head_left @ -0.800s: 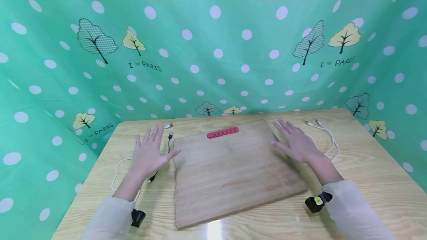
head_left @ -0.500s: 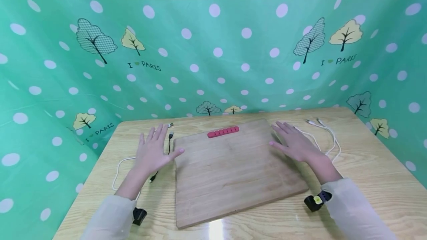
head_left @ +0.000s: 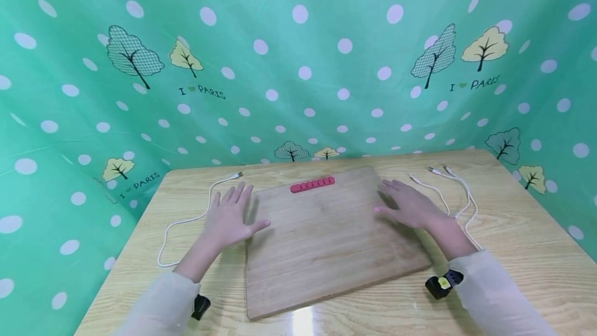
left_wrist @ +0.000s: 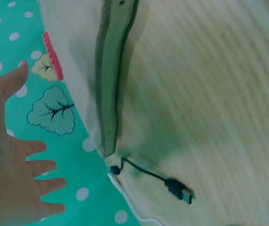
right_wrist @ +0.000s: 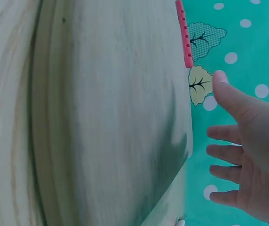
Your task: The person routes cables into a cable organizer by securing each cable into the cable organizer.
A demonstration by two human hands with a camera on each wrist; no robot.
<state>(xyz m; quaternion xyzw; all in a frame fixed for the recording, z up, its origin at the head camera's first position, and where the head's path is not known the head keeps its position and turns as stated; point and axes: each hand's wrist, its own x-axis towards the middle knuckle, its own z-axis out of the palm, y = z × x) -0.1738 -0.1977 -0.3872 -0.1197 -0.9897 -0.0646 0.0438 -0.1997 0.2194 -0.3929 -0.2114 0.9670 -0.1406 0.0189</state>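
My left hand (head_left: 230, 222) hovers over the left edge of a wooden board (head_left: 322, 248), fingers spread and thumb reaching over the wood. On the other side, my right hand (head_left: 408, 206) is held above the board's right edge with its fingers extended. Both hands hold nothing. A red strip with slots (head_left: 312, 184) lies along the board's far edge, between the hands. In the left wrist view a short black USB cable (left_wrist: 148, 173) lies on the table by the board's left side; the left hand and arm hide it in the head view.
A white cable (head_left: 186, 220) curves over the table (head_left: 140, 284) left of the board. More white cables (head_left: 466, 196) lie at the right, partly behind the right forearm. A green dotted cloth (head_left: 298, 82) hangs behind the table and along its sides.
My left hand has moved right, from beside the board to over its left edge, covering the black cable in the head view. The right hand has shifted slightly left and lower.
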